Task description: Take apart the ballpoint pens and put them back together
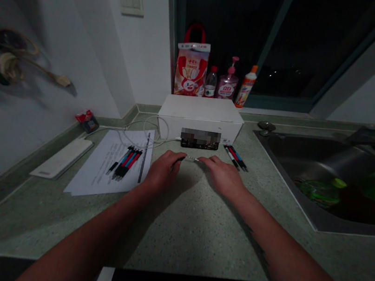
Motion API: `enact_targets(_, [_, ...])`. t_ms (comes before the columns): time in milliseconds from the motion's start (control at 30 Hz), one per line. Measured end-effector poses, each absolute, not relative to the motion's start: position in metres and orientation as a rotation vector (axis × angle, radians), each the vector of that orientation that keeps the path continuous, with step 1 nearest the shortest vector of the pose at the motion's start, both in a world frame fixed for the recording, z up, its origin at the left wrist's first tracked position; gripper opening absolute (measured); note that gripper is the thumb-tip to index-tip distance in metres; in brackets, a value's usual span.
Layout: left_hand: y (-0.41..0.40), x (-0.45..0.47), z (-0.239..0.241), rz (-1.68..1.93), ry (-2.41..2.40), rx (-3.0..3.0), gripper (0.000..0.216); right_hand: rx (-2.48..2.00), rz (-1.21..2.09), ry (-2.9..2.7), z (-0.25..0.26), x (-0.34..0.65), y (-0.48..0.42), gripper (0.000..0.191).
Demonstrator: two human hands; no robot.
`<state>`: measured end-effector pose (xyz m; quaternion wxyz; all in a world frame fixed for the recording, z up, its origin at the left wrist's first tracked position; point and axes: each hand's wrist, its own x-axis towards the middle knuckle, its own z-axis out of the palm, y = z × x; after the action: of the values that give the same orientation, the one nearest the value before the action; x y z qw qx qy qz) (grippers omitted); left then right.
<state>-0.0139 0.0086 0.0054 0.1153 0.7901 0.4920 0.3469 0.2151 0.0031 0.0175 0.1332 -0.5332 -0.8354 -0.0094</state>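
My left hand is closed in a pinch around a short dark piece that looks like a pen part. A thin, pale, shiny piece spans the gap between my two hands; whether it joins the dark part is too small to tell. Its other end is pinched by the fingertips of my right hand. Just beyond the hands a phone leans on a white box. To the right of it lie several pens. More pens, with black, red and blue parts, rest on printed paper sheets at left.
A white cable loops from the phone past the paper. At far left are a white flat case and a small red packet. Bottles and a red bag stand behind the box. A sink is at right.
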Motion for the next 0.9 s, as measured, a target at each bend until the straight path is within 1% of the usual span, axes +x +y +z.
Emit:
enact_targets(300, [0.007,-0.015,0.005,0.963,1.395,2.346,0.031,-1.522,-0.024,-2.466,0.013,0.216,0.004,0.051])
enact_targets(433, [0.008,-0.015,0.003,0.894,1.386,2.357,0.03,-1.468,-0.07,-2.535,0.013,0.215,0.002,0.049])
enact_targets(533, [0.008,-0.013,0.001,0.865,1.313,2.363,0.027,-1.396,-0.038,-2.551,0.014,0.212,0.0,0.05])
enact_targets(600, [0.008,-0.01,-0.001,0.855,1.285,2.311,0.025,-1.348,0.026,-2.52,0.015,0.209,-0.001,0.045])
enact_targets(733, [0.007,-0.006,-0.003,0.905,1.276,2.082,0.019,-1.288,0.158,-2.428,0.016,0.205,-0.002,0.026])
enact_targets(800, [0.007,-0.006,-0.003,0.925,1.274,1.999,0.017,-1.263,0.185,-2.403,0.016,0.204,-0.002,0.021])
enact_targets(900, [0.006,-0.006,-0.001,0.954,1.266,1.969,0.015,-1.242,0.223,-2.363,0.014,0.204,-0.002,0.019])
